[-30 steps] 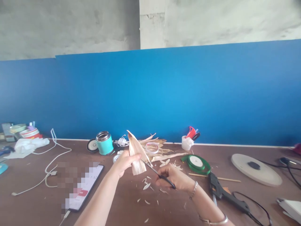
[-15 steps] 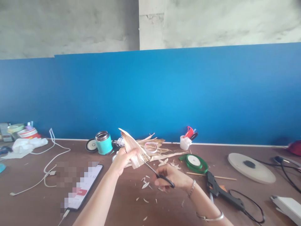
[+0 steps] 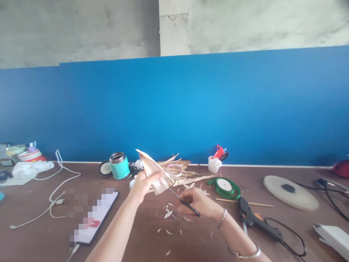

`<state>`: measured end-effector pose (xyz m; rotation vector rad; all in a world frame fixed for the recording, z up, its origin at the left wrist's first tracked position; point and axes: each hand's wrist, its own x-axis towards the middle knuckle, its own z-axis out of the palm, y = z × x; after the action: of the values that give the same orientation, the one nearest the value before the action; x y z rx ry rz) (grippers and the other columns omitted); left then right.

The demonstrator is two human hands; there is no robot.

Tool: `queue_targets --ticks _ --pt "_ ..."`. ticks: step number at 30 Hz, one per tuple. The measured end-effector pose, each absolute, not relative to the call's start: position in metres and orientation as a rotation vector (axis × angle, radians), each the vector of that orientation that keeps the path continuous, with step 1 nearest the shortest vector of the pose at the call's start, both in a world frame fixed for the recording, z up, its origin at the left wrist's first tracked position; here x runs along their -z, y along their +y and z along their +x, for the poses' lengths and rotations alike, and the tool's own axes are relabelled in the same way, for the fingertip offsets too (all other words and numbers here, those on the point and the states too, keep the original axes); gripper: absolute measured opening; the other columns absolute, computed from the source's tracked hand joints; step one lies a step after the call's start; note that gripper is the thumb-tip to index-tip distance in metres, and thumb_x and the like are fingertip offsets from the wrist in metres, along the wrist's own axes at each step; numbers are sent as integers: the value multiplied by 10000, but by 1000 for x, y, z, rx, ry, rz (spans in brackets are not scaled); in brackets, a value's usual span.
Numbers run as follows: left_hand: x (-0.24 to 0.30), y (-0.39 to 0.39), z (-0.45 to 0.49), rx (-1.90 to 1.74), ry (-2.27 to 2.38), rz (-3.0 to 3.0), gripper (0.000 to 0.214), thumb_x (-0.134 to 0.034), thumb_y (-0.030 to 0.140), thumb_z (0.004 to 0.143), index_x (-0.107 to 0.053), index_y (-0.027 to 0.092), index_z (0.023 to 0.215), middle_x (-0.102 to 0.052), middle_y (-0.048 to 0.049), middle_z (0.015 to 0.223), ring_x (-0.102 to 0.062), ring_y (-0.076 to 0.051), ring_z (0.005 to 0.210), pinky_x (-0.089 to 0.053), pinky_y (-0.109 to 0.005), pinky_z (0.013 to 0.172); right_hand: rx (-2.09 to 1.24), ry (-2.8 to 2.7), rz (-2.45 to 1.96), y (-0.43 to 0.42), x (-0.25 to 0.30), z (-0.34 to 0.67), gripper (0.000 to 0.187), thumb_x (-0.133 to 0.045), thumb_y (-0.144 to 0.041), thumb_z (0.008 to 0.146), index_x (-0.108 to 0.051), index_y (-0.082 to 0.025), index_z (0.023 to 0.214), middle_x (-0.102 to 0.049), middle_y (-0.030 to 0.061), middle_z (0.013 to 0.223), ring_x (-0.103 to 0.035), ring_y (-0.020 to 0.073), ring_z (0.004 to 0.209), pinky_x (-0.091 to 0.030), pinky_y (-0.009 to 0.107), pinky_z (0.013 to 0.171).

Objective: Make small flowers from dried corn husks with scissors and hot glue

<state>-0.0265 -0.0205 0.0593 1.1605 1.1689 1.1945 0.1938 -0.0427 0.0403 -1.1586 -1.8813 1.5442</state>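
Note:
My left hand (image 3: 144, 184) grips a pale dried husk (image 3: 153, 171), held up above the brown table (image 3: 49, 233) with its pointed tip toward the upper left. My right hand (image 3: 198, 203) is closed around the black handles of scissors (image 3: 182, 201), whose blades reach up-left to the husk's lower edge. Small pale offcuts (image 3: 168, 214) lie scattered on the table below both hands. A pile of more dried husks (image 3: 185, 171) lies just behind the hands.
A phone (image 3: 94, 216) on a white cable (image 3: 58, 182) lies at left, near a teal jar (image 3: 119, 166). Green ribbon spool (image 3: 225, 186), black glue gun (image 3: 255, 220), wooden stick (image 3: 245, 203), white cup (image 3: 214, 163) and round disc (image 3: 290, 187) sit at right. Blue wall behind.
The left hand has tilted the husk's tip further left and lifted it slightly. The scissors stay at its lower edge. The view has shifted a little.

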Motion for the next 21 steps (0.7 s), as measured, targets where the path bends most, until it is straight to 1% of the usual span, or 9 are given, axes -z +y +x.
queue_targets --ticks 5,8,12,17,21 --pt "-57 -20 -26 -1205 1181 1159 426 -727 426 637 -673 127 936 -741 -109 873 -663 -308 924 -530 -348 739 -1442 -1928 -1194 -42 -37 194 248 -690 -347 659 -690 -122 765 -604 -2 555 -432 60 418 -296 158 377" --pt "-57 -20 -25 -1226 1187 1157 423 -716 435 649 -670 132 940 -736 -111 915 -663 -306 930 -537 -346 728 -1378 -1954 -1215 -43 -38 193 273 -686 -382 662 -690 -127 759 -613 8 565 -467 80 443 -314 165 388" --pt "-58 -20 -25 -1241 1198 1141 424 -731 441 626 -679 135 913 -735 -113 919 -675 -307 893 -541 -355 728 -1324 -1969 -1233 -44 -41 191 283 -679 -400 667 -688 -131 755 -618 14 562 -501 101 465 -332 172 401" --pt "-59 -21 -25 -1221 1204 1168 421 -715 448 648 -679 126 917 -734 -118 911 -680 -305 865 -537 -361 733 -1313 -1978 -1240 -46 -44 192 314 -689 -421 657 -686 -123 756 -608 15 572 -477 95 475 -337 175 411" --pt "-59 -21 -25 -1216 1200 1166 414 -708 438 662 -673 123 927 -728 -120 944 -666 -308 914 -531 -351 742 -1339 -1966 -1233 -46 -46 192 291 -681 -392 662 -688 -117 758 -598 12 569 -457 89 473 -327 174 408"
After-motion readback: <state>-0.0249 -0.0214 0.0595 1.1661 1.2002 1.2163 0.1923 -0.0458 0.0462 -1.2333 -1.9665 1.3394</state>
